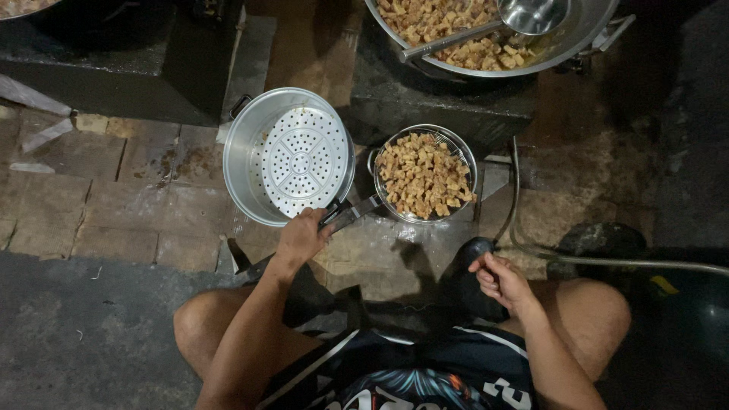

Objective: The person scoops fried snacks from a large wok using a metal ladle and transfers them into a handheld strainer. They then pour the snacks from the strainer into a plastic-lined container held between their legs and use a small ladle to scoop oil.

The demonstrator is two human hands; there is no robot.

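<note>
Worn brick floor (114, 190), stained and uneven, giving way to dark concrete nearer the knees. Resting directly on it: a metal steamer pot (247, 152) with a perforated insert, a hose (531, 247) trailing rightwards, and dark stove blocks (114, 76) along the far edge.

Two bare hands, the left hand (301, 237) and right hand (499, 279), appear over a brick floor. One wire strainer basket (425, 176) brims with fried golden cubes, too many to count. One aluminium steamer pot (247, 152) holds one perforated plate (302, 161). One wok (486, 38) carries one ladle (493, 23). One hose (607, 260) crosses the floor.
</note>
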